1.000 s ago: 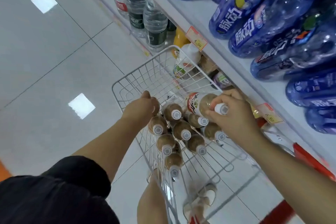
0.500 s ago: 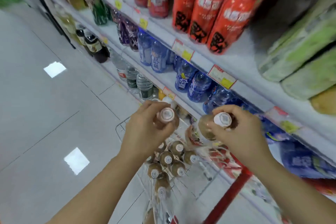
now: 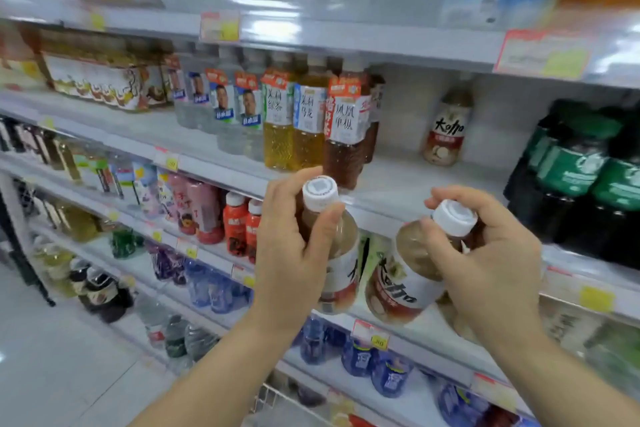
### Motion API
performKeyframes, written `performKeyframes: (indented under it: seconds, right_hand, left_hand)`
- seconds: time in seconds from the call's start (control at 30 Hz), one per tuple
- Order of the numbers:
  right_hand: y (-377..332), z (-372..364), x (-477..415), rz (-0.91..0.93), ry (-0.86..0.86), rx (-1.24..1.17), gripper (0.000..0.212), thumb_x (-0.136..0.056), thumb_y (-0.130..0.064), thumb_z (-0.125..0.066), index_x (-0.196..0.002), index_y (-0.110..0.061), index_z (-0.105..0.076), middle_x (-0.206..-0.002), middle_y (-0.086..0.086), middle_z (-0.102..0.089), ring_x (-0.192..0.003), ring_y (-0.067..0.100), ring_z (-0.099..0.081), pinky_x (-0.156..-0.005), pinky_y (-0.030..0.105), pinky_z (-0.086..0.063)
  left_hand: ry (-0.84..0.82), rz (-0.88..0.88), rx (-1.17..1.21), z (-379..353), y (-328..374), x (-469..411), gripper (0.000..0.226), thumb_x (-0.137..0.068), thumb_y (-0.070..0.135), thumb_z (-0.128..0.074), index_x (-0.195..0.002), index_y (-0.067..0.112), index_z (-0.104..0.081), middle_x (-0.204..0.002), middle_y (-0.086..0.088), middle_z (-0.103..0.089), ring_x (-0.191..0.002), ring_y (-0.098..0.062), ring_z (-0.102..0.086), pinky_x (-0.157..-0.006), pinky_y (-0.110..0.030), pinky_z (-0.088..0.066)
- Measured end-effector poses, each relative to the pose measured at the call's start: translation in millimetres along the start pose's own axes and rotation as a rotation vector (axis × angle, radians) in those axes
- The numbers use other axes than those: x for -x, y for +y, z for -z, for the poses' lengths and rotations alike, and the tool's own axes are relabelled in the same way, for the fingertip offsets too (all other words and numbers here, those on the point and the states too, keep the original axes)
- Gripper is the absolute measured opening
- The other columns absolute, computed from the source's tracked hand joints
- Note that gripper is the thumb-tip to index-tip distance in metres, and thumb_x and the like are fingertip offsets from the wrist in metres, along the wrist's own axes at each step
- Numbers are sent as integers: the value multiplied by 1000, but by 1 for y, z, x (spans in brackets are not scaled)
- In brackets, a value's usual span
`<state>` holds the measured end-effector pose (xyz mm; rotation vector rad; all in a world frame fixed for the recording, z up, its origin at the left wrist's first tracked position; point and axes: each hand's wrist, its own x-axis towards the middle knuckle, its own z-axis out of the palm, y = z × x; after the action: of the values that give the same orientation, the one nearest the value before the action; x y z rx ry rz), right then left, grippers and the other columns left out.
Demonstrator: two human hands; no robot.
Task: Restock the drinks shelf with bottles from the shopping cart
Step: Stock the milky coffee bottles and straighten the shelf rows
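Note:
My left hand [image 3: 294,253] grips a brown milk-tea bottle [image 3: 334,243] with a white cap, held upright. My right hand [image 3: 491,263] grips a second brown bottle [image 3: 401,281] with a white cap, tilted to the left. Both are raised in front of the drinks shelf [image 3: 415,191]. One matching bottle [image 3: 446,128] stands alone at the back of that shelf, with open shelf space around it. Only a corner of the wire shopping cart [image 3: 273,399] shows at the bottom edge.
Yellow and brown tea bottles [image 3: 311,121] stand left of the gap, dark green soda bottles [image 3: 585,177] to its right. Lower shelves hold red, pink and blue bottles [image 3: 214,284]. Water packs fill the top shelf. Grey tiled floor lies at lower left.
Both hands have lifted their bottles from the cart up to shelf height. The view has swung upward from the cart to the middle shelves.

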<state>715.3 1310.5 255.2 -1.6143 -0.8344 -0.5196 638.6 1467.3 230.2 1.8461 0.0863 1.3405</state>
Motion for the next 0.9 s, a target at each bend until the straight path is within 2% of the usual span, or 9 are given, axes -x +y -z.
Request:
performKeyframes:
  seconds: [0.1,0.2,0.3,0.37,0.47,0.63,0.8,0.9]
  right_hand:
    - [-14,25,-15,161,237,46,23,-73,-27,-62,-93,-37,-58,-87,-25,-63,-79,-6,-60,-69,6,-44]
    - [-16,42,-29,309,376,103,19,-76,-22,-61,-94,-17,-61,-88,-9,-62,-80,-6,-57,-72,9,-43]
    - [-10,47,-44,436,446,169,13,-79,-18,-62,-92,-13,-59,-83,-7,-56,-77,-1,-54,-73,12,-43]
    - [-2,44,-56,503,473,187,12,-80,-16,-63,-91,-16,-59,-83,-12,-52,-73,8,-53,-71,16,-43]
    - [13,36,-71,560,481,239,18,-78,-11,-66,-93,-15,-57,-88,-11,-53,-74,11,-53,-71,21,-44]
    - [35,21,-88,583,479,309,14,-79,-10,-64,-91,-11,-58,-86,-4,-57,-78,12,-52,-78,16,-40]
    - [53,9,-95,486,477,372,13,-78,-11,-60,-87,-3,-65,-88,-4,-58,-82,6,-52,-80,15,-42]
    - [57,6,-101,416,458,357,17,-77,-15,-59,-92,-8,-65,-89,-8,-58,-83,6,-53,-81,13,-42]
  left_hand:
    - [11,-143,74,-26,27,-17,23,-91,39,-46,-114,37,-45,-110,-1,-52,-104,-13,-54,-90,-26,-44]
    - [13,-330,94,-52,39,-32,32,-95,40,-41,-118,19,-45,-110,-1,-48,-106,-2,-46,-94,-15,-36]
    - [23,-421,112,-73,40,-47,35,-96,39,-39,-117,12,-46,-110,-5,-47,-110,2,-41,-97,-14,-33]
    - [6,-430,129,-84,37,-56,37,-96,40,-39,-117,10,-47,-111,-4,-47,-112,7,-39,-98,-12,-31]
    - [-9,-410,125,-99,27,-68,39,-96,43,-39,-118,12,-47,-114,1,-44,-114,12,-37,-98,-8,-29]
    - [-1,-320,152,-116,6,-82,39,-94,48,-37,-119,19,-46,-112,8,-43,-113,13,-37,-97,-5,-28]
    - [-23,-325,140,-124,-6,-96,38,-93,46,-41,-118,19,-49,-110,8,-42,-112,14,-37,-95,-2,-27]
    - [-56,-255,159,-127,-18,-99,29,-91,42,-47,-116,28,-49,-111,15,-42,-110,14,-39,-94,-1,-27]
